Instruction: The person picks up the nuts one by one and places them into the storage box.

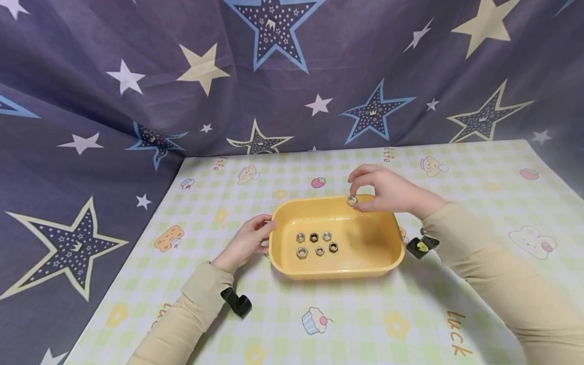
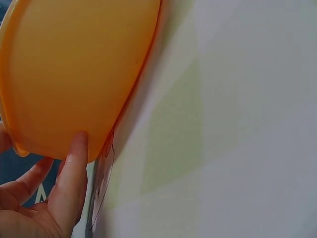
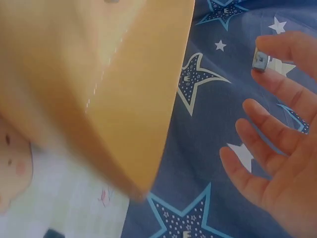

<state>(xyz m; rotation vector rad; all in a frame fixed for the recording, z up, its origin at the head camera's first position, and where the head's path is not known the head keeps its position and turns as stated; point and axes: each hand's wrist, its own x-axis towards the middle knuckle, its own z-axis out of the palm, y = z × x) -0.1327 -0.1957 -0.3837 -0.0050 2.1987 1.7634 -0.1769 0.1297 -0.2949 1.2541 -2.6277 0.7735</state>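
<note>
A yellow plastic basin (image 1: 337, 274) stands on the table, its left end held by my left hand (image 1: 248, 238) with a fingertip over the rim. In the left wrist view, a finger of that left hand (image 2: 54, 203) lies against the outer wall of the basin (image 2: 79, 74). Several hex nuts, silver ones (image 1: 302, 252) and dark ones (image 1: 314, 237), lie flat on the left half of the basin floor. Above the far rim, toward the right, my right hand (image 1: 385, 188) pinches a silver hex nut (image 3: 260, 60) between thumb and forefinger, the other fingers spread apart.
A checked tablecloth (image 1: 356, 319) with printed cartoons covers the table. Behind it and at the left hangs a dark blue cloth (image 1: 274, 101) with stars. Black wrist mounts sit on both sleeves, the right one (image 1: 422, 246) close to the basin's right end.
</note>
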